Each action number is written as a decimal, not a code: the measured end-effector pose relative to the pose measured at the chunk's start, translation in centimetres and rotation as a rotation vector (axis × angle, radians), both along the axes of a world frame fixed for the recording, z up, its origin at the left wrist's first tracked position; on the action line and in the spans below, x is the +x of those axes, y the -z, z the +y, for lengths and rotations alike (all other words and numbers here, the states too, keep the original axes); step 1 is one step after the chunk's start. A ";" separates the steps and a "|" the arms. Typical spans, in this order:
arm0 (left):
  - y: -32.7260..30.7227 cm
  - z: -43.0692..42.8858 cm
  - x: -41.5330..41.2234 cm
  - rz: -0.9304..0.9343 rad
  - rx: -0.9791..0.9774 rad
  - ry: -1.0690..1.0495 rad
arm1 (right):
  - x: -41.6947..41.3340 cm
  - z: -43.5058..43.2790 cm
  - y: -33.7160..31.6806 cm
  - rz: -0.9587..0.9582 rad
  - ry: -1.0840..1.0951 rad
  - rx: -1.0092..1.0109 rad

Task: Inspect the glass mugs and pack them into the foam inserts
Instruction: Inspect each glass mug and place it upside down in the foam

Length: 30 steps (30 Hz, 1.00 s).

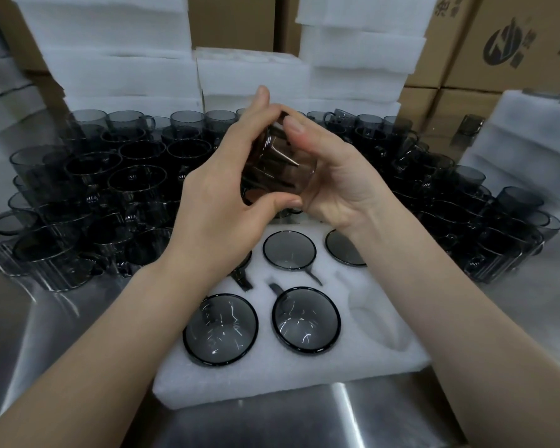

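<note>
We hold one dark glass mug [274, 169] up in the air with both hands. It is above the back part of the tray [304, 379]. Our left hand [217, 205] curls round the mug's left side, with the thumb under it and the fingers up over the top. Our right hand [333, 185] curls round its right side, with the thumb up on the top edge. The mug is tipped over a bit. We cannot tell where its own handle is.

The tray is white foam and lies flat on the shiny metal table [62, 334], right in front of us. It has round holes in two rows. The near left mug [220, 329] and the near middle mug [306, 320] sit in their holes. The bare hole [379, 318] next to them, on the right, shows only white foam. The far middle mug [289, 250] sits in its hole too. The far right mug [345, 252] is partly hidden by our right wrist. Our left wrist hides the far left hole, and only a dark handle [241, 278] sticks out there.

The left mugs [110, 195] and the right mugs [466, 205] stand close together on the table on both sides of the tray. Behind them are foam stacks [117, 59] and brown boxes [514, 43].
</note>
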<state>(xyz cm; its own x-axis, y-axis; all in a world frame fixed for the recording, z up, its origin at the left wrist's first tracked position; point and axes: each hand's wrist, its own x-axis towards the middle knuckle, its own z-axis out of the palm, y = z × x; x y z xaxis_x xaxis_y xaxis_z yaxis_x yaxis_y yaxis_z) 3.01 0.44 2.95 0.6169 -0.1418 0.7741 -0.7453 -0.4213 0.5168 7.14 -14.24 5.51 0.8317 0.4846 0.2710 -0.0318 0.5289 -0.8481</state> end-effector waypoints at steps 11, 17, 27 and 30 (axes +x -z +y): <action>0.5 0.0 0.8 0.004 0.068 -0.070 | -0.1 0.6 -0.3 -0.109 0.173 -0.084; 0.3 0.0 0.8 -0.040 0.004 -0.169 | -0.4 2.0 -0.5 -0.059 0.391 -0.391; 0.5 0.0 0.9 -0.124 0.119 -0.242 | -1.4 1.8 -1.1 0.008 0.164 -0.338; 0.5 0.0 0.6 -0.090 0.056 -0.232 | -1.7 1.4 -1.3 0.002 0.062 -0.286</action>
